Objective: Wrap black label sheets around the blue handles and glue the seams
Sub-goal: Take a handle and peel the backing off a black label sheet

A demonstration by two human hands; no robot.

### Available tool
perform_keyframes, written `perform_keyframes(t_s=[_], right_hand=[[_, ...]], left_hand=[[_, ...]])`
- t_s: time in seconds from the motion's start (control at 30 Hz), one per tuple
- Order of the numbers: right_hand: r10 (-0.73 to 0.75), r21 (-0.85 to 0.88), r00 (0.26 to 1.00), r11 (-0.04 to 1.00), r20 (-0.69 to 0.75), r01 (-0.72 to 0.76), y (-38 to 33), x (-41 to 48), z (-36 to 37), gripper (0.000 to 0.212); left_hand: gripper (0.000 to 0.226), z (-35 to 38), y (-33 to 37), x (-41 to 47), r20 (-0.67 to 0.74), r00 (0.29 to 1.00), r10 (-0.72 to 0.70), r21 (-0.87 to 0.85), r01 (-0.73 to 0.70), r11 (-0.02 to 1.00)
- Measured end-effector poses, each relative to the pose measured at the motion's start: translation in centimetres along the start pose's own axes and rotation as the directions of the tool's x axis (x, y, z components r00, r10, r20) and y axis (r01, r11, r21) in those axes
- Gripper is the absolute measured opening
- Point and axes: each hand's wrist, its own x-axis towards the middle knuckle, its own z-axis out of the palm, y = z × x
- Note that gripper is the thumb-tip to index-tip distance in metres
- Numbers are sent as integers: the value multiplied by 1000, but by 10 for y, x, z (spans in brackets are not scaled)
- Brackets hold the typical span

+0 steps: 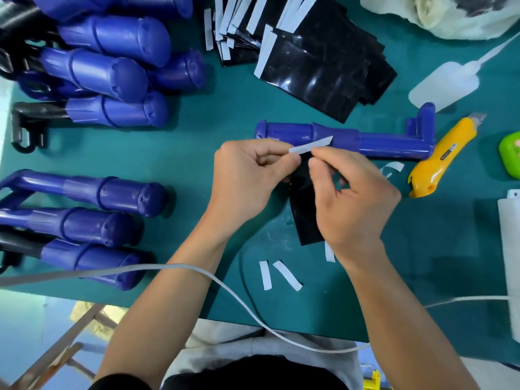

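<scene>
Hidden: the right hand (351, 198) is covering part of the black label sheet (305, 212); a green thing (510, 153) is being cut off at the right edge, and I cannot tell what it is.
Left hand (242, 175): its fingers are curling in, pinching the sheet's far end.
Right hand: its fingers are pinching the white backing strip (311, 144) at that same end.
Sheet: glossy, stretching towards the near side, just in front of one blue handle (337, 136) lying across the green tabletop (197, 142).
Surroundings: more handles (112, 74) are lying heaped at the left, a sheet stack (323, 71) far, a glue bottle (444, 83) and yellow knife (439, 156) right, loose white strips (266, 275) near.
</scene>
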Motion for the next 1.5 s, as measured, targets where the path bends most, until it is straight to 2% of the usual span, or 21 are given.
perform_keyframes(t_s=[0.07,0.17,0.33,0.4,0.53,1.03,1.33,1.5], right_hand=[[28,74,996,997,81,-34,-2,0,2,12],[127,161,987,977,102,-142,-4,0,2,15],[271,302,949,902,163,-309,-8,3,-2,25],[292,342,938,876,188,-341,-6,4,-3,20],[277,334,939,882,203,-332,-3,5,-3,10],[225,364,950,885,215,-292,1,8,-5,9],[216,342,952,897,217,-281,4,8,-5,10],[225,373,937,872,268,-316,8,13,-5,17]], left_hand=[[21,-2,0,1,79,997,13,-26,-11,1000],[28,-4,0,0,149,988,33,-34,-28,999],[27,-2,0,-7,95,994,52,3,-53,999],[24,-1,0,-8,62,997,56,44,-58,997],[24,1,0,-9,40,998,55,63,-57,996],[26,4,2,-11,60,995,86,40,-88,995],[24,4,2,-10,50,997,66,62,-69,996],[26,3,2,-9,57,998,42,61,-46,997]])
